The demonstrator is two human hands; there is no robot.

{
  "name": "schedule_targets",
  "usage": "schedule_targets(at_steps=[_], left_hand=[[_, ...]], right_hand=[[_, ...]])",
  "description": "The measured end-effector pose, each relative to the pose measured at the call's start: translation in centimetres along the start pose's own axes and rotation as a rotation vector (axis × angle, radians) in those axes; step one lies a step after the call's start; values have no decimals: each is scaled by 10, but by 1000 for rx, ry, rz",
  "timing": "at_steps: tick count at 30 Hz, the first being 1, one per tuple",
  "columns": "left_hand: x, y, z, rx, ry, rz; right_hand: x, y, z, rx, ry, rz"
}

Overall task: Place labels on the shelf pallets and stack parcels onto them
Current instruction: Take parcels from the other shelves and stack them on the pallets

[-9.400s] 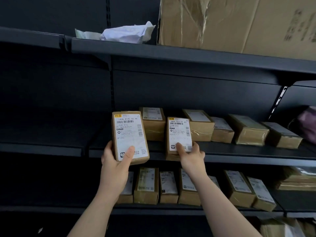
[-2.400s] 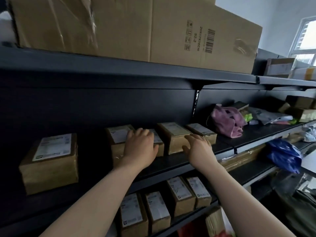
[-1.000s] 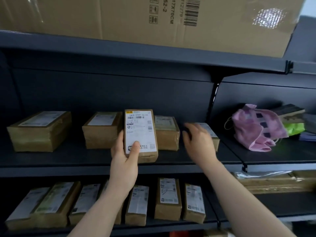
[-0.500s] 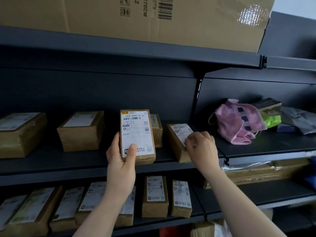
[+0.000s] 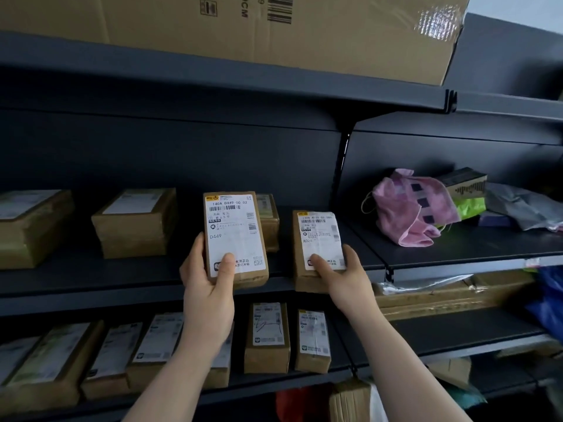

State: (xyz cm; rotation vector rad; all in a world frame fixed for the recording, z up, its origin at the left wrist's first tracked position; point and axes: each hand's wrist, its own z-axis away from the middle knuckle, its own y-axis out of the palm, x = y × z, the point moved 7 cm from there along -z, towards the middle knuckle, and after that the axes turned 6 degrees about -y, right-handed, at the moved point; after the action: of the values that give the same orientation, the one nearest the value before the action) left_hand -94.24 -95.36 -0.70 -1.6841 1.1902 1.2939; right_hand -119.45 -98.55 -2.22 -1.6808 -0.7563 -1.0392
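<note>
My left hand point(image 5: 207, 287) grips a brown parcel point(image 5: 236, 226) with a white label marked D449, held upright in front of the middle shelf point(image 5: 91, 284). My right hand point(image 5: 344, 275) grips a second brown parcel point(image 5: 316, 239) labelled A020, tilted up with its label facing me, just above the shelf's front edge. Behind the left parcel another boxed parcel point(image 5: 269, 220) stands on the shelf, mostly hidden.
Two more parcels point(image 5: 134, 220) point(image 5: 30, 223) sit on the middle shelf to the left. A row of parcels point(image 5: 266, 336) lines the lower shelf. A pink cloth bag point(image 5: 408, 208) lies on the right bay. A large carton point(image 5: 304, 32) fills the top shelf.
My right hand has lifted the A020 parcel off the shelf and turned its label toward me. The left hand keeps the D449 parcel in much the same place.
</note>
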Motion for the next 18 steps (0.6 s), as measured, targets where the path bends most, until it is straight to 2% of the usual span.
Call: schedule_targets(at_steps=[4, 8, 12, 15, 18], left_hand=[[0, -7, 5, -12, 5, -19], [-2, -23, 6, -44, 3, -32], [-6, -52, 4, -94, -9, -43], [-10, -84, 2, -145, 4, -25], [-13, -123, 1, -217, 7, -26]], right_hand=[[0, -2, 12, -36, -6, -131], [28, 2, 22, -99, -138, -178], [69, 30, 31, -63, -273, -250], [93, 57, 40, -34, -305, -323], [116, 94, 49, 65, -319, -361]])
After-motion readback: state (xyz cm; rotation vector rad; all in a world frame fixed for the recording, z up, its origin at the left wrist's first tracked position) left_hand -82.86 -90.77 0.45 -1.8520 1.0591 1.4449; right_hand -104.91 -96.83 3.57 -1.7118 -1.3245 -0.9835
